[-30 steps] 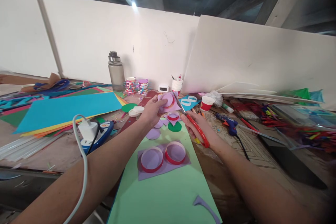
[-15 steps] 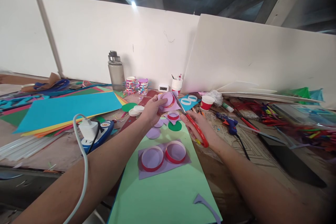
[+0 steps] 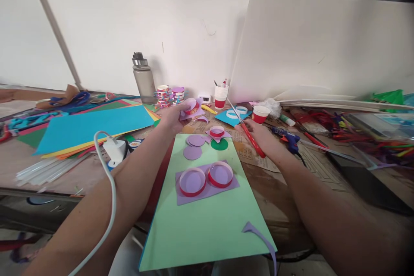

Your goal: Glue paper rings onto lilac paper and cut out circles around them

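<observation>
My left hand (image 3: 173, 118), raised beyond the green sheet, pinches a red-and-white paper cup ring (image 3: 192, 106) backed with purple paper. A curved purple scrap (image 3: 202, 119) shows just below it. In my right hand (image 3: 263, 134) is a pair of scissors (image 3: 252, 139) with red handles; the blades point up and away, apart from the paper. On the light green sheet (image 3: 207, 233) two cup rings (image 3: 220, 174) stand on a purple piece (image 3: 190, 199). Behind them are purple discs (image 3: 192, 152), a green disc (image 3: 219, 145) and a smaller ring on purple paper (image 3: 216, 132).
A bottle (image 3: 144, 79), decorated stacks (image 3: 162, 96) and a cup of pens (image 3: 221, 96) stand by the white board. Coloured sheets (image 3: 97, 129) and a charger (image 3: 114, 151) with a white cable are left. A red cup (image 3: 260, 114) and a blue glue gun (image 3: 290, 140) are right.
My hands have moved apart: the left with the ring goes left, the scissors go right, away from the paper. A curved purple scrap now shows below the ring. The view has tilted down.
</observation>
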Tool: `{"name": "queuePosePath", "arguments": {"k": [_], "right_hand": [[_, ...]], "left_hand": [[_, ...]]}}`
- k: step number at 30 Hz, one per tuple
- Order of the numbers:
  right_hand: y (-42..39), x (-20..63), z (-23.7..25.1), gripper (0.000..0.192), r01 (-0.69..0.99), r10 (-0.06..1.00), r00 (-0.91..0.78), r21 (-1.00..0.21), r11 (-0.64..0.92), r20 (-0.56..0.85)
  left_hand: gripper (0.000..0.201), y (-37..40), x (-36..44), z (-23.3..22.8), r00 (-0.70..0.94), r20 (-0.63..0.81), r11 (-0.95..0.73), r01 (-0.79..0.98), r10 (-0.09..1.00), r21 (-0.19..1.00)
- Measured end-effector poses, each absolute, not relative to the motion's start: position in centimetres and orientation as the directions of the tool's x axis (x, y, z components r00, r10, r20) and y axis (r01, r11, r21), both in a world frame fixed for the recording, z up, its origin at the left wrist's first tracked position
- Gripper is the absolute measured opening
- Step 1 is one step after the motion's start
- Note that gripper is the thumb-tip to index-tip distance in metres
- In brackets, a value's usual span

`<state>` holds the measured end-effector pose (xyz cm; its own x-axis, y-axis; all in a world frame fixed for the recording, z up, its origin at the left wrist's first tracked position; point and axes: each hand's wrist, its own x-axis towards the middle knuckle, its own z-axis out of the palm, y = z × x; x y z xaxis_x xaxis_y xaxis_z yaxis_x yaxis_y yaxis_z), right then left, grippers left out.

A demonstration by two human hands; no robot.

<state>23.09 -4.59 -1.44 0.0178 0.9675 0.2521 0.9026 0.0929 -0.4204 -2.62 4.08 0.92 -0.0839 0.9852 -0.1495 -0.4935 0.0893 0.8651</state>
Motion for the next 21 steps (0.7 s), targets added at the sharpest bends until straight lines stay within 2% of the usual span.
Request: {"name": "queuePosePath", "arguments": {"k": [4, 7, 12, 14, 18, 21], "right_hand": [[-4.5, 23.5, -1.4, 0.04, 0.983, 0.995, 0.068, -0.174, -0.055, 0.069], [-4.7, 23.1, -1.6, 0.041, 0.991, 0.994, 0.105, -0.083, -0.104, 0.013], [-5.0, 22.7, -2.2, 0.039, 0.993, 0.996, 0.074, -0.1, -0.069, 0.046], [-5.0, 22.8, -2.4, 0.04, 0.994, 0.997, 0.054, -0.099, -0.048, 0.059], [-5.1, 22.5, -2.6, 0.043, 0.997, 0.973, 0.005, -0.074, 0.012, 0.231], [-5.0, 21.5, -2.3, 0.033, 0.959, 0.925, -0.146, -0.179, 0.219, 0.351]], "left_hand": [[0.02, 3.9, -2.8, 1.1, 0.012, -0.11, 0.103, -0.468, 0.994, 0.878], [0.016, 3.6, -3.0, 1.1, 0.095, -0.074, 0.106, -0.391, 0.993, 0.914], [0.024, 3.1, -2.7, 0.2, 0.423, -0.046, 0.089, -0.081, 0.905, 0.993], [0.028, 2.9, -2.3, -0.2, 0.482, -0.027, 0.037, -0.012, 0.876, 0.999], [0.034, 2.8, -1.8, -0.3, 0.418, -0.007, 0.029, -0.045, 0.908, 0.999], [0.038, 2.6, -1.7, 0.3, 0.286, -0.037, 0.07, -0.106, 0.957, 0.992]]}}
